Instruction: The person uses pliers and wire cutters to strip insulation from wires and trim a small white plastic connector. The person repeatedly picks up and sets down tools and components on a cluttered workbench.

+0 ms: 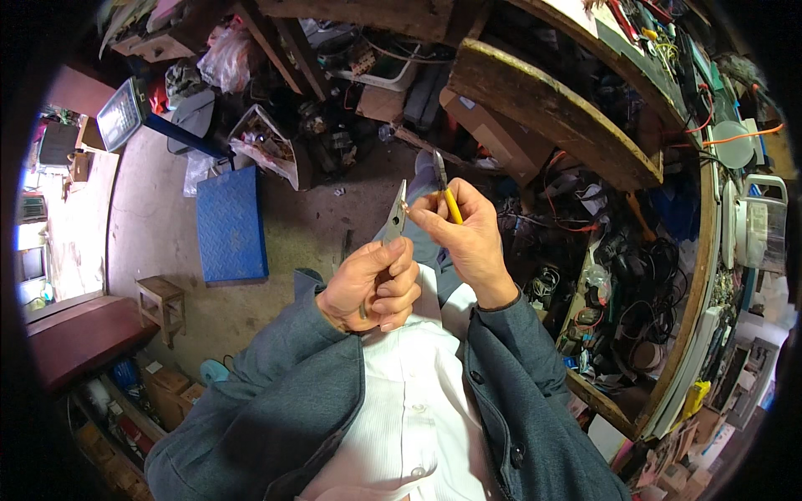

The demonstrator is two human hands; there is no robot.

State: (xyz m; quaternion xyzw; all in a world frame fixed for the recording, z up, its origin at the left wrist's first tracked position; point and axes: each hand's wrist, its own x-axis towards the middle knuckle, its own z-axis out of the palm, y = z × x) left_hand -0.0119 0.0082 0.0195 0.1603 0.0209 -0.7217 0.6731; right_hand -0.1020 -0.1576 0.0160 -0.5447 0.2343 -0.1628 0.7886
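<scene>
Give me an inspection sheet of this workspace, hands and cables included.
Surface: grey concrete floor.
Things in hand: grey metal long-nosed pliers; yellow-handled, dark-tipped metal hand tool; anything pinched: too small to tell.
Clutter: brown cardboard box, translucent plastic bag.
Grips: left grip closed around the pliers; right grip around the yellow-handled tool.
Cables: orange cable and tangled black cables, right side.
Surroundings: blue rectangular tread-patterned platform, small wooden stool, thick brown wooden plank.

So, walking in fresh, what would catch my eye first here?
Probably the long-nosed pliers in the left grip, near the picture's centre, and the yellow-handled tool in the right grip. Next might come the blue platform scale at left, then the jumble of cables at right.
</scene>
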